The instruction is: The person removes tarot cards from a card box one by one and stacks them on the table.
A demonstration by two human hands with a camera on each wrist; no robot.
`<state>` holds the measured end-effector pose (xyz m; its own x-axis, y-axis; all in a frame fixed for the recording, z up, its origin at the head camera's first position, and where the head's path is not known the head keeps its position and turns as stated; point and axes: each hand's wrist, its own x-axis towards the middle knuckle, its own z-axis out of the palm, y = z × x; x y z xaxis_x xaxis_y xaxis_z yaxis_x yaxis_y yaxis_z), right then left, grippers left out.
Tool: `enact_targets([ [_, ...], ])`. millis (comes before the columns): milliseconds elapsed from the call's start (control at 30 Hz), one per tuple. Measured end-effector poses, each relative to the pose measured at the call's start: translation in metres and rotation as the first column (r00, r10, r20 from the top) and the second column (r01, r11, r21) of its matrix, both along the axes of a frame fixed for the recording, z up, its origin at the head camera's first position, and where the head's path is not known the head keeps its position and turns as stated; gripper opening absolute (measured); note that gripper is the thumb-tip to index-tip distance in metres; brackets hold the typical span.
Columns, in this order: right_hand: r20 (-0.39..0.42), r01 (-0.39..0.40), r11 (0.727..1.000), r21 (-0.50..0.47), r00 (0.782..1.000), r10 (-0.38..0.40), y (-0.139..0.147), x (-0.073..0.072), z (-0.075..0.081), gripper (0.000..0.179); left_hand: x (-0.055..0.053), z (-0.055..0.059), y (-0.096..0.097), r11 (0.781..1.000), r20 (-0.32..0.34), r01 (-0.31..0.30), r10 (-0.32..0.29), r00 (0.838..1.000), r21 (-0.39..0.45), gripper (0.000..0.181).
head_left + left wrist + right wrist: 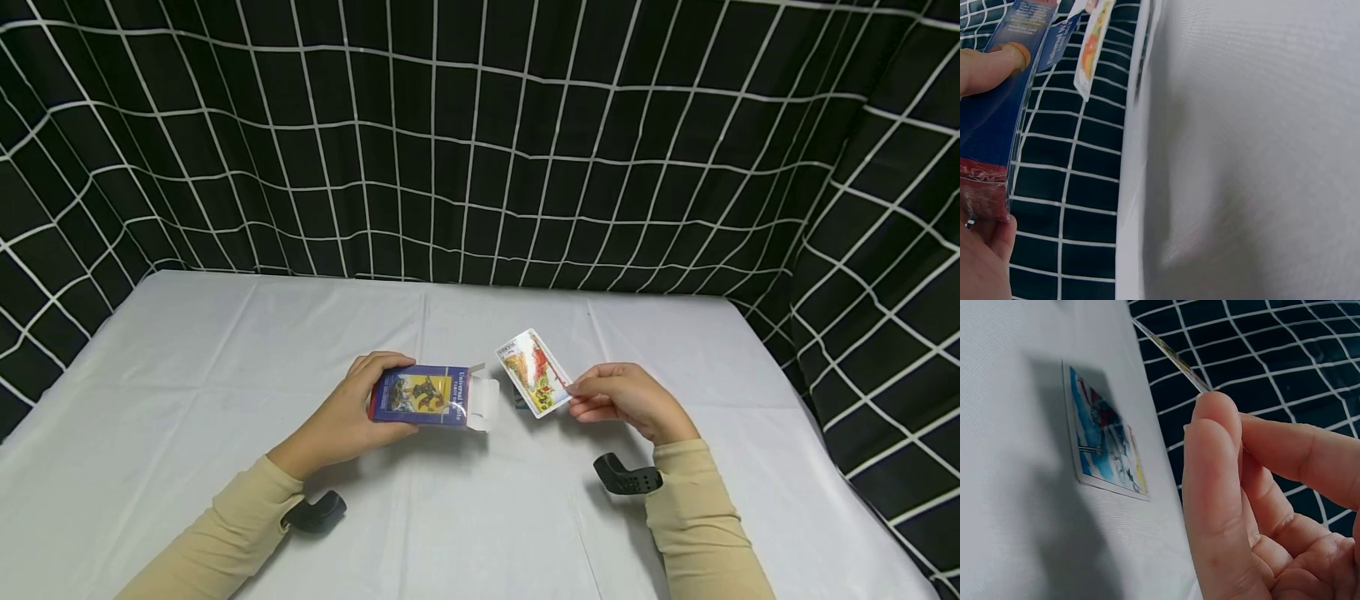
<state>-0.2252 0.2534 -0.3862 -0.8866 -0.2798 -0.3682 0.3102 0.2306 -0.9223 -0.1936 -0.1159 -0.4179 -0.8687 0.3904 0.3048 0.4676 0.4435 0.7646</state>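
My left hand grips a blue tarot card box from its left end, thumb along the near edge and fingers at the far edge. The box's open end faces right, with white flaps standing out. In the left wrist view, clear wrap shows over the box. My right hand pinches a tarot card by its lower right corner, thumb against fingers. This card appears edge-on in the right wrist view. Below it, a second card lies picture side up on the cloth, mostly hidden in the head view.
A white cloth covers the table. Black curtains with a white grid rise behind it and at both sides. Black wrist devices stick out at the left sleeve and the right sleeve, low over the cloth.
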Motion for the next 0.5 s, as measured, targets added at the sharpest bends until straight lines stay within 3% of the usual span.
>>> enact_targets([
  [500, 0.047, 0.056, 0.997, -0.054, 0.997, -0.053, -0.004, -0.005, -0.017, 0.005, 0.0, -0.001, -0.001, 1.0, 0.0, -0.002, 0.002, 1.0, 0.007, 0.076],
])
